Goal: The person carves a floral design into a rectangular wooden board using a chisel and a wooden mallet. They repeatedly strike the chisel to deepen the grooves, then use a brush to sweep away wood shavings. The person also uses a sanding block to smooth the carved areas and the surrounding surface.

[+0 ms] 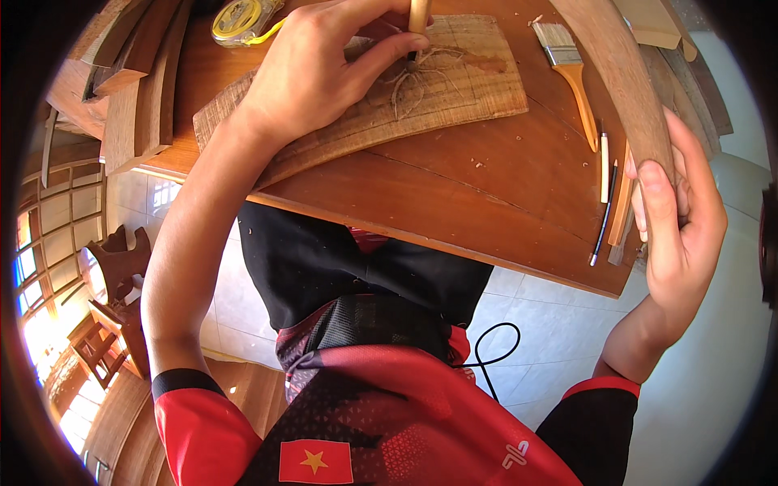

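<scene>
My left hand (312,73) is closed around the wooden handle of a chisel (419,16), whose dark tip stands on a wooden board (478,101). Curved lines like petals are carved into the board around that tip. The board lies tilted at an angle on the table, its near left corner passing over the edge. At the right, my right hand (685,215) grips the narrow end of a long wooden club (616,65). The club slants up and to the left, and its far end runs out of the picture.
On the brown table (494,194) lie a flat paintbrush (571,73), a dark pencil (604,215), a pale stick (604,166) and wood shavings. A yellow tape measure (241,20) lies at the far left beside stacked wood pieces (142,97). More boards (677,89) stand far right.
</scene>
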A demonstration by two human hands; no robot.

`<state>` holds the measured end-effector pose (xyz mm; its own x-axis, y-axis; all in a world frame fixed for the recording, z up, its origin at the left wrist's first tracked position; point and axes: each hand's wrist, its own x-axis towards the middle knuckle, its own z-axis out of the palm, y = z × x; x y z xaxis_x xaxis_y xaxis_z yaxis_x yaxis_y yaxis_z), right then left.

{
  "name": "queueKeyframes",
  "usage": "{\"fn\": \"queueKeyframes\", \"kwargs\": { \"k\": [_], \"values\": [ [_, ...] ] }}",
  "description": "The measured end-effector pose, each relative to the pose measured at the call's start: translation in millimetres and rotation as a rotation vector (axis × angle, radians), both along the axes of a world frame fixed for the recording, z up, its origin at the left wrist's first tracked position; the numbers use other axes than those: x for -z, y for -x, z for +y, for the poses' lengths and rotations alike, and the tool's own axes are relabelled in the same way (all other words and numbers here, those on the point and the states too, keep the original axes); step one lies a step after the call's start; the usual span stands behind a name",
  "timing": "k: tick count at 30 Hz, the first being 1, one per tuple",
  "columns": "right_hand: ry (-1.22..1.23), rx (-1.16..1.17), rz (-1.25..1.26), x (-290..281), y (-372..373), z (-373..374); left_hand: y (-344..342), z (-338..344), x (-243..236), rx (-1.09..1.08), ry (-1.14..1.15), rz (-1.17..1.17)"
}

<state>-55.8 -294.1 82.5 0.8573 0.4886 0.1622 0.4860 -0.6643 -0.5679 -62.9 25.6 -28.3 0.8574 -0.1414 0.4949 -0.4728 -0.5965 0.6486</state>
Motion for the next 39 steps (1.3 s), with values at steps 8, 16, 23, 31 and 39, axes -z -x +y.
{"fn": "queueKeyframes", "kwargs": {
  "k": [8,16,23,31,39],
  "values": [
    [0.003,-0.008,0.001,-5,0,-4,-2,-1,2,-0.009,-0.028,-0.018],
    [0.003,0.005,-0.013,-5,1,-7,3,-3,-2,-0.001,-0.109,0.042],
    [-0.003,0.021,-0.038,-7,3,-1,5,-2,-2,0.003,-0.134,0.046],
    [0.054,0.023,-0.077,-11,4,1,-4,2,-1,0.068,-0.109,-0.03],
    [0.052,0.014,-0.063,-11,2,-7,-11,4,-2,0.1,-0.12,-0.025]
  ]
}}
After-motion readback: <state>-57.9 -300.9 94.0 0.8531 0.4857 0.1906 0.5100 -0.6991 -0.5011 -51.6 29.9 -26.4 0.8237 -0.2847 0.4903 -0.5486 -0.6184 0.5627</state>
